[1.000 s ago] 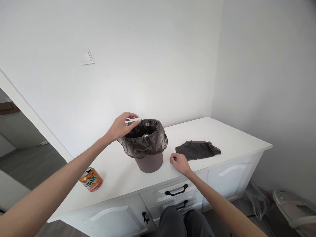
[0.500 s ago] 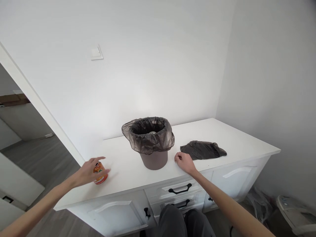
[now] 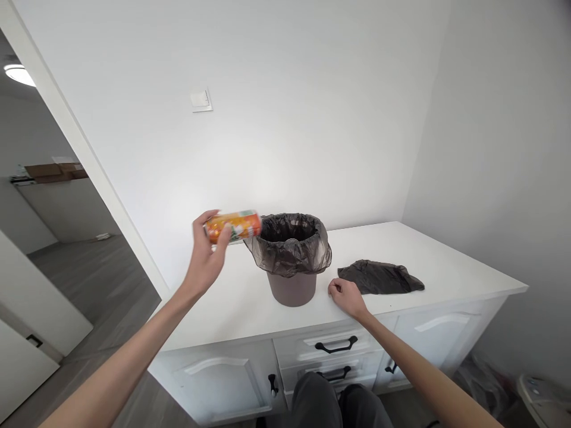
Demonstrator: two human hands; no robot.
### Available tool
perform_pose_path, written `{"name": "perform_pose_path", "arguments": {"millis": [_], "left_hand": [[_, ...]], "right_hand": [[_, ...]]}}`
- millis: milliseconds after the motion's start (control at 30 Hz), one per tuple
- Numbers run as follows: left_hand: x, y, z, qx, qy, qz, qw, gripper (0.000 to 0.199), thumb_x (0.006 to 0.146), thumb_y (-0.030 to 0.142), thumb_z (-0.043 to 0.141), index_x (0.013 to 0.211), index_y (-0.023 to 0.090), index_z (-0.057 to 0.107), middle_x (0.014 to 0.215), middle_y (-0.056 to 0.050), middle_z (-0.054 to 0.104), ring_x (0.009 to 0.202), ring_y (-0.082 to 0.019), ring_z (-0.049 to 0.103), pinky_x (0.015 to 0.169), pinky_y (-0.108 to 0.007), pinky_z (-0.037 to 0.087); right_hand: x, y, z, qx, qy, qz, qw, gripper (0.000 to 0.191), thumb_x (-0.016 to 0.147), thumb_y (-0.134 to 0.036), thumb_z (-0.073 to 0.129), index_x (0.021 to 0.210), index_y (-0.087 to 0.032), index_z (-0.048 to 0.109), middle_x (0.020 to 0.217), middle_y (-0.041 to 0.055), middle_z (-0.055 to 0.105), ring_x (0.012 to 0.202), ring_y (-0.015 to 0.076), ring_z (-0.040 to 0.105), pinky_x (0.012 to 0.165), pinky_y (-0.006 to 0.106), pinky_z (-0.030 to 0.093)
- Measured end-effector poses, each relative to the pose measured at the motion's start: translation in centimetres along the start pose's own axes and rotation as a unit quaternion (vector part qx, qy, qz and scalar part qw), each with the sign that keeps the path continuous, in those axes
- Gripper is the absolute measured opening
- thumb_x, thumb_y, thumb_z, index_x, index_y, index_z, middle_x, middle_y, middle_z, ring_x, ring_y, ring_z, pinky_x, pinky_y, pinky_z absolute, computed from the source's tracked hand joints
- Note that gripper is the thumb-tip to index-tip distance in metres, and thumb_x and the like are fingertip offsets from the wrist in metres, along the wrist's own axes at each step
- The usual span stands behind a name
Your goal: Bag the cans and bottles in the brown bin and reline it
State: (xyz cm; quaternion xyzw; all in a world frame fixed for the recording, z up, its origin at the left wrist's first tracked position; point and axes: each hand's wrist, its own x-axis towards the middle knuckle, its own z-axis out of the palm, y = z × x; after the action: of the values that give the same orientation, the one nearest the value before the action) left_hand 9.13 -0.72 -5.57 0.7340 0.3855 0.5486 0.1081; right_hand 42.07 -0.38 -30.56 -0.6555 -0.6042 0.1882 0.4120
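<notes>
An orange drink can point(image 3: 236, 224) lies sideways in the grip of my left hand point(image 3: 207, 249), raised above the counter just left of the trash bin's mouth. The brown trash bin point(image 3: 292, 290) stands upright, lined with a dark see-through bag point(image 3: 289, 258) folded over its rim. Something pale and rounded shows inside the bin, too little of it to name. My right hand point(image 3: 348, 296) rests on the counter, fingers curled into a fist with nothing visible in it. Beside that hand lies a flat, crumpled dark plastic bag point(image 3: 381, 277).
The white counter point(image 3: 455, 267) has drawers and doors with black handles point(image 3: 336, 345) below. A wall switch point(image 3: 201, 100) is on the wall behind. To the left is an open doorway; a pale appliance point(image 3: 542, 395) stands on the floor at lower right.
My left hand has closed on the can, lifted it off the counter, tipped it sideways and carried it right toward the bin. My right hand stays by the flat bag. The view has shifted left.
</notes>
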Motion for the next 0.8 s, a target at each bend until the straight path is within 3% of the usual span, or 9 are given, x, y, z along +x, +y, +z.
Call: {"name": "perform_pose_path", "arguments": {"millis": [133,233,300,367,433,533,700,800], "left_hand": [[3.1,2.0,5.9,-0.061,-0.061,-0.013,0.996,0.049,0.093,0.052,0.066,0.132,0.027,0.05,0.135,-0.01,0.059,0.116,-0.025,0.063,0.095,-0.037,0.054],[5.0,1.0,9.0,-0.039,-0.113,-0.031,0.992,0.053,0.085,0.048,0.075,0.128,0.024,0.055,0.135,-0.011,0.061,0.119,-0.028,0.062,0.102,-0.041,0.049],[5.8,0.0,10.1,-0.023,-0.128,-0.033,0.991,0.063,0.079,0.043,0.081,0.132,0.023,0.054,0.142,-0.013,0.058,0.128,-0.03,0.058,0.108,-0.043,0.046],[6.1,-1.0,10.3,-0.013,-0.111,-0.03,0.993,0.065,0.081,0.042,0.079,0.136,0.023,0.051,0.149,-0.014,0.054,0.137,-0.03,0.052,0.114,-0.044,0.041],[5.8,-1.9,9.8,0.004,-0.084,-0.038,0.996,0.052,0.088,0.043,0.071,0.133,0.024,0.053,0.148,-0.013,0.055,0.141,-0.029,0.05,0.118,-0.044,0.038],[4.6,-2.9,8.7,0.03,-0.073,-0.09,0.993,0.043,0.092,0.046,0.066,0.128,0.024,0.058,0.145,-0.012,0.058,0.141,-0.029,0.05,0.117,-0.045,0.038],[2.7,-4.5,7.7,0.006,-0.066,-0.187,0.98,0.058,0.093,0.061,0.061,0.138,0.027,0.047,0.157,-0.013,0.047,0.148,-0.029,0.041,0.115,-0.044,0.039],[2.6,-5.8,7.3,-0.047,-0.036,-0.271,0.961,0.07,0.087,0.071,0.064,0.136,0.025,0.044,0.146,-0.018,0.056,0.135,-0.03,0.054,0.104,-0.043,0.047]], "right_hand": [[0.1,-0.2,-0.1,0.0,0.0,-0.002,1.0,0.024,0.082,-0.02,0.046,0.065,-0.022,0.064,0.07,0.0026,0.071,0.069,0.0183,0.064,0.068,0.026,0.04],[0.2,-0.2,-0.2,0.005,-0.001,0.0,1.0,0.025,0.082,-0.019,0.046,0.066,-0.022,0.065,0.071,0.0025,0.072,0.07,0.0183,0.064,0.069,0.026,0.04],[0.3,-0.1,-0.3,0.01,-0.002,0.003,1.0,0.024,0.082,-0.018,0.047,0.066,-0.022,0.065,0.072,0.0027,0.073,0.069,0.018,0.064,0.069,0.026,0.04],[0.4,-0.1,-0.4,0.016,-0.005,0.007,1.0,0.024,0.082,-0.018,0.048,0.067,-0.022,0.066,0.073,0.003,0.074,0.069,0.0177,0.064,0.069,0.026,0.04],[0.5,0.0,-0.5,0.025,-0.008,0.008,1.0,0.023,0.082,-0.018,0.048,0.066,-0.022,0.065,0.074,0.0029,0.074,0.07,0.0176,0.064,0.069,0.026,0.04],[0.6,0.0,-0.7,0.039,-0.011,0.009,0.999,0.023,0.082,-0.018,0.049,0.066,-0.022,0.064,0.075,0.0023,0.074,0.069,0.0173,0.063,0.068,0.026,0.038],[0.6,0.2,-0.6,0.065,-0.009,0.015,0.998,0.021,0.08,-0.019,0.05,0.064,-0.022,0.063,0.071,0.0013,0.071,0.067,0.0171,0.059,0.067,0.027,0.036],[0.3,0.1,-0.5,0.097,-0.006,0.022,0.995,0.02,0.077,-0.02,0.052,0.061,-0.022,0.063,0.066,0.0008,0.067,0.066,0.0173,0.056,0.066,0.027,0.036]]}}
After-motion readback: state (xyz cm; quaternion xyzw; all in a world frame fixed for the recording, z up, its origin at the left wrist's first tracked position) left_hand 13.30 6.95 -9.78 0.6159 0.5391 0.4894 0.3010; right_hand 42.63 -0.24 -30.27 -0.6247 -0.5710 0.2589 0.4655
